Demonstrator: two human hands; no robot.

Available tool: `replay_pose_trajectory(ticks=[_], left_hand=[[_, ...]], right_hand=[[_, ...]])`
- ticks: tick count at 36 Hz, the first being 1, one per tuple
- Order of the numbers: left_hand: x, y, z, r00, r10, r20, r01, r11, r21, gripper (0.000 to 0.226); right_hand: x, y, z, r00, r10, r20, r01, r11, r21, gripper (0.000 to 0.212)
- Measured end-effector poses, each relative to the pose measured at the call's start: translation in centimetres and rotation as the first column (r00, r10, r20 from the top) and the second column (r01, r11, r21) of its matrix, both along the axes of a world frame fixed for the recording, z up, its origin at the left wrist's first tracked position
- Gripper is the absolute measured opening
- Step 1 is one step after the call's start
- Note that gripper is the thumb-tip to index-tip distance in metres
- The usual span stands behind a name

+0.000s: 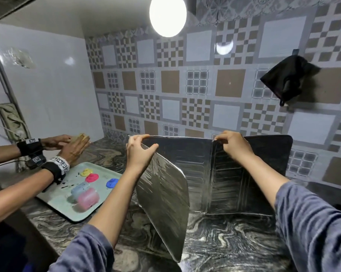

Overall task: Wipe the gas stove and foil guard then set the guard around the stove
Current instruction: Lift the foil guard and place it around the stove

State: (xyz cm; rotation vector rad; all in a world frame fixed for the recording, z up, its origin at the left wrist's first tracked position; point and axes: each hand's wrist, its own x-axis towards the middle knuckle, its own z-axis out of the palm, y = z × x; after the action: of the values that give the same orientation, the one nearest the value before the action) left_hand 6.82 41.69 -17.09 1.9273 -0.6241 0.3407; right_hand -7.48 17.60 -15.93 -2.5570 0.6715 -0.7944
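On the marbled worktop [224, 238] the foil guard [197, 173] stands upright against the patterned tile wall [185, 85], left panel swung forward. Both hands pinch its top edge: left hand [140, 152] at the left fold, right hand [232, 146] at the middle fold, each grip closed on foil. Tray of coloured putty [81, 187] just left.

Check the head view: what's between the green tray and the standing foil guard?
Only the person's left forearm, crossing over bare marbled countertop. No object sits there. The left hand grips the foil guard at its top edge; the tray lies apart.
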Motion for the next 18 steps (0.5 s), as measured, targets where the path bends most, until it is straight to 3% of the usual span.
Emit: replay_pose_trajectory(ticks=[4, 7, 12, 18], left_hand=[[1.5, -0.6, 0.3, 0.978, 0.002, -0.21, -0.005, 1.0, -0.015, 0.07], [2.5, -1.2, 0.4, 0.958, 0.012, -0.287, -0.035, 0.997, -0.075, 0.079], [3.5, -2.5, -0.3, 0.94, -0.024, -0.341, -0.029, 0.988, -0.151, 0.068], [4.2, -4.2, -1.0, 0.95, -0.053, -0.308, -0.023, 0.97, -0.24, 0.059]], right_hand=[[0.2, -0.8, 0.1, 1.0, 0.012, 0.005, -0.012, 1.0, -0.004, 0.039], [0.0, -1.7, 0.1, 1.0, 0.011, 0.01, -0.011, 1.0, -0.003, 0.039], [-0.1, -3.3, -0.3, 0.998, 0.034, 0.055, -0.033, 0.999, -0.023, 0.033], [1.1, -3.1, -0.4, 0.972, 0.234, -0.029, -0.235, 0.972, -0.027, 0.039]])
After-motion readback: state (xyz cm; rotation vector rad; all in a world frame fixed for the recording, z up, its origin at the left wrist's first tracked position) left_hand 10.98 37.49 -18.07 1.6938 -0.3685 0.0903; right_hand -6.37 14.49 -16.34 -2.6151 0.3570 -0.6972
